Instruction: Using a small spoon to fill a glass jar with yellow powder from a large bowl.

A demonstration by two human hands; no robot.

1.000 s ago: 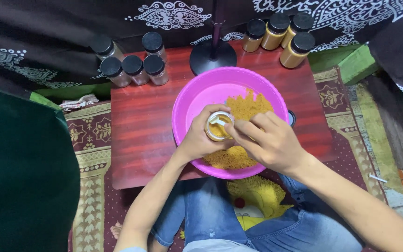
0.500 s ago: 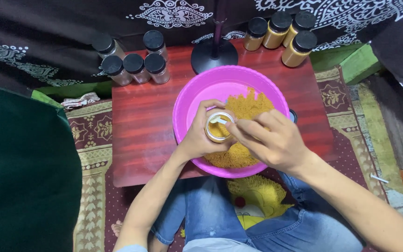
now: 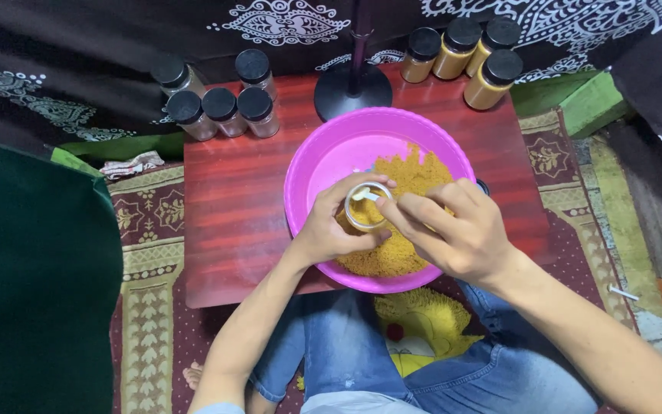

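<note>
A pink plastic bowl (image 3: 323, 165) sits on a small red wooden table (image 3: 231, 207) and holds a heap of yellow-orange powder (image 3: 415, 172). My left hand (image 3: 331, 226) grips a small clear jar (image 3: 367, 207) over the bowl; the jar is partly filled with the powder. My right hand (image 3: 453, 230) holds a small white spoon (image 3: 365, 195) whose tip rests at the jar's mouth. Both hands touch each other above the bowl's near half.
Several empty black-lidded jars (image 3: 220, 100) stand at the table's back left. Several filled black-lidded jars (image 3: 469, 54) stand at the back right. A black round stand base (image 3: 352, 88) sits behind the bowl. A dark green cushion (image 3: 32, 284) lies at left, patterned rugs underneath.
The hands stay over the bowl with only slight shifts; the spoon remains at the jar's mouth.
</note>
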